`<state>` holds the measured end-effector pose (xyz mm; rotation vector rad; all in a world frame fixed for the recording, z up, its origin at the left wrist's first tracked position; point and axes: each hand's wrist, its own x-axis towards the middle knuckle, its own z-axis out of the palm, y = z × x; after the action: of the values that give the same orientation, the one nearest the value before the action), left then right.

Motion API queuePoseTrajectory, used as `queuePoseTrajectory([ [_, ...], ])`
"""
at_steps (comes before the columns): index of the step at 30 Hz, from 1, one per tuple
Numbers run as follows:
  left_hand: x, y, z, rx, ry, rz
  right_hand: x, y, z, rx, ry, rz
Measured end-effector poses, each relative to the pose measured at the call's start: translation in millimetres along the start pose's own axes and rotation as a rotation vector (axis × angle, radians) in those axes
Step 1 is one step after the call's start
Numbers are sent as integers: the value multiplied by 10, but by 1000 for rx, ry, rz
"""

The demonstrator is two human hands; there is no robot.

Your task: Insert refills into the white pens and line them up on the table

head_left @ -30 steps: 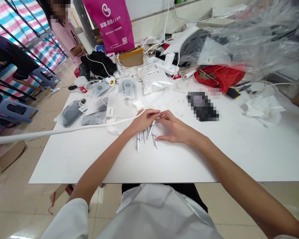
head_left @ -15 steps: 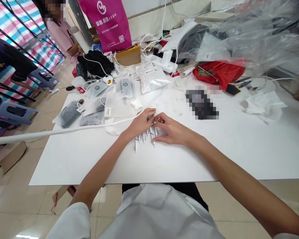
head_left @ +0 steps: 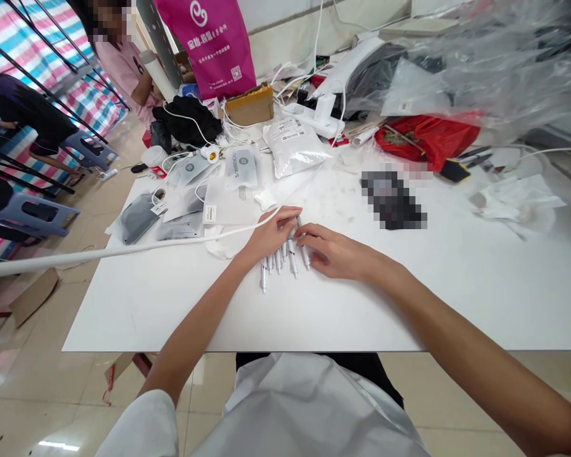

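Several white pens (head_left: pixel 285 261) lie side by side in a small bunch on the white table (head_left: pixel 314 304). My left hand (head_left: pixel 268 233) rests flat on their upper ends, fingers stretched over them. My right hand (head_left: pixel 337 252) lies on the table just right of the bunch, its fingers spread and touching the rightmost pen (head_left: pixel 305 254). Neither hand is lifting a pen.
Grey and white packets (head_left: pixel 190 197) lie at the left back, a white cable (head_left: pixel 124 251) runs leftward. A magenta bag (head_left: pixel 214 44), cardboard box (head_left: pixel 250 105), red bag (head_left: pixel 428 136) and clear plastic (head_left: pixel 485 70) crowd the back. A person in pink (head_left: pixel 124 63) stands far left.
My right hand has flattened and slid down beside the pens; the pens are spread slightly more. The camera view has shifted a little.
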<state>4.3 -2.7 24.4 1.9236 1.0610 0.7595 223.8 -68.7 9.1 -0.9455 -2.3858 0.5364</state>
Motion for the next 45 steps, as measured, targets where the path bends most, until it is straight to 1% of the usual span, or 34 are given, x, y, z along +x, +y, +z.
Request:
queuePoseTrajectory([
  [3, -40, 83, -37, -113, -11, -54, 10, -28, -42, -32, 79, -67],
  [4, -61, 119, -47, -174, -19, -73, 15, -52, -69, -20, 139, -79],
  [6, -117, 197, -57, -369, -74, -116, 34, -116, -131, 63, 317, -62],
  [7, -151, 237, -55, -495, -120, -139, 50, -149, -159, 146, 429, -33],
  [9, -227, 310, -41, -726, -216, -179, 91, -205, -207, 385, 632, 41],
  [10, -265, 342, -30, -806, -248, -196, 115, -224, -229, 516, 705, 79],
  [11, -300, 368, -17, -863, -268, -213, 136, -235, -252, 632, 750, 111],
  [13, -357, 402, 10, -936, -288, -250, 163, -239, -310, 782, 772, 172],
  [16, -398, 401, 41, -1008, -308, -284, 145, -207, -421, 896, 704, 221],
  [19, -401, 357, 43, -1030, -301, -284, 82, -135, -504, 966, 657, 240],
  [23, -388, 283, 3, -961, -206, -284, 22, -21, -509, 931, 675, 240],
  [26, -378, 251, -27, -950, -145, -273, 22, 7, -491, 954, 702, 255],
  [30, -374, 254, -36, -962, -141, -255, 30, -12, -487, 1059, 725, 281],
  [33, -384, 258, -34, -889, -145, -230, 19, -25, -486, 1057, 713, 261],
  [35, -396, 240, -49, -764, -121, -195, 19, -42, -480, 1026, 696, 242],
  [36, -402, 223, -66, -658, -93, -179, 26, -54, -473, 1015, 690, 242],
  [39, -420, 158, -166, -221, -18, -153, 79, -89, -416, 989, 701, 289],
  [41, -440, 117, -261, -9, -49, -129, 119, -95, -346, 908, 749, 294],
  [43, -478, 88, -352, 78, -108, -81, 135, -83, -266, 700, 757, 246],
  [44, -507, 76, -390, 106, -138, -47, 129, -72, -227, 552, 706, 211],
  [45, -544, 64, -420, 138, -169, -8, 115, -60, -188, 406, 622, 173],
])
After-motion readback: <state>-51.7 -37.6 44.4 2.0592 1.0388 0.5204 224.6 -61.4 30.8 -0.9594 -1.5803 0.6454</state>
